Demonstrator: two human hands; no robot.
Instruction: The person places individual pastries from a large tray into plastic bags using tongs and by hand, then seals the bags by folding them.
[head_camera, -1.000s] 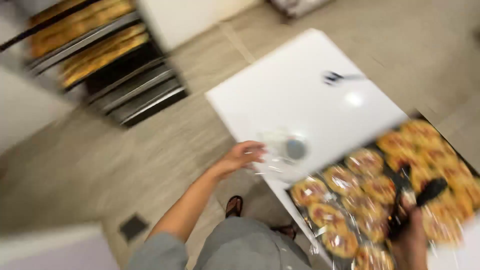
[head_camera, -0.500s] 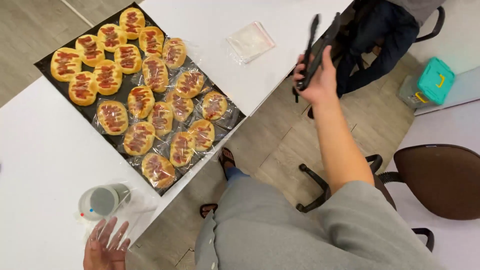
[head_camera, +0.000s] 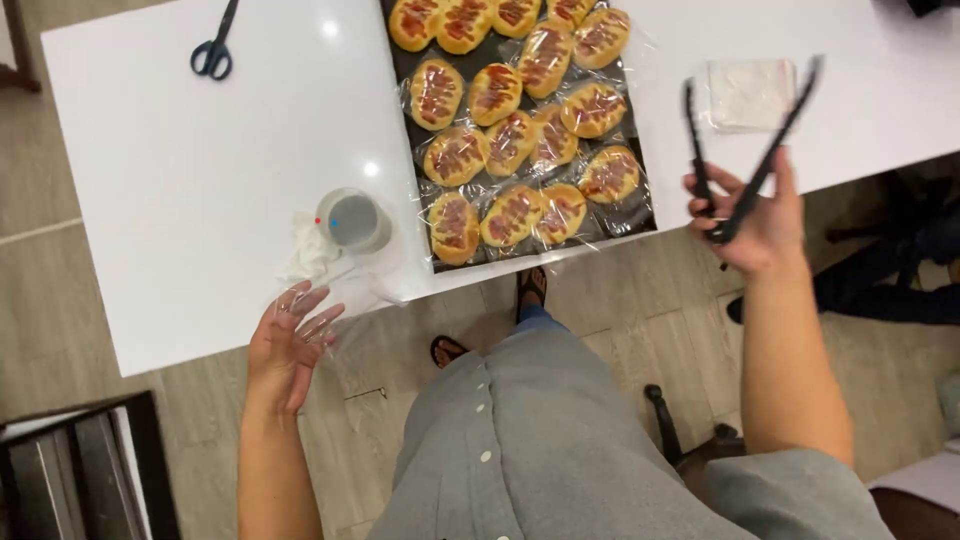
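Right hand: I had it raised off the table's near edge, fingers wrapped round the hinge end of a pair of black tongs. The two arms stood spread apart, tips up and empty, above the bare white table between the tray and a flat clear packet.

Left hand: fingers loosely spread, a thin clear plastic bag draped across them. I could not tell whether the bag's mouth was open or flat.

Just beyond the left hand: a clear lidded cup upright on the table, touching a crumpled white tissue.

Between the hands: a dark baking tray lined with clear film, holding rows of glazed oval buns with red-brown topping, packed side by side. The near row sat just inside the table's front edge.

Far left corner: black-handled scissors, well apart from everything else.

Handling note, my judgement: to do this well I needed the tongs closed along a bun's long sides, lightly, since the crumb looked soft and the topping would smear. A near-row bun offered the shortest carry. The film looked loose and could lift with a bun, so a straight upward lift seemed best. The bag hand wanted to sit close beside the tray, mouth held wide.
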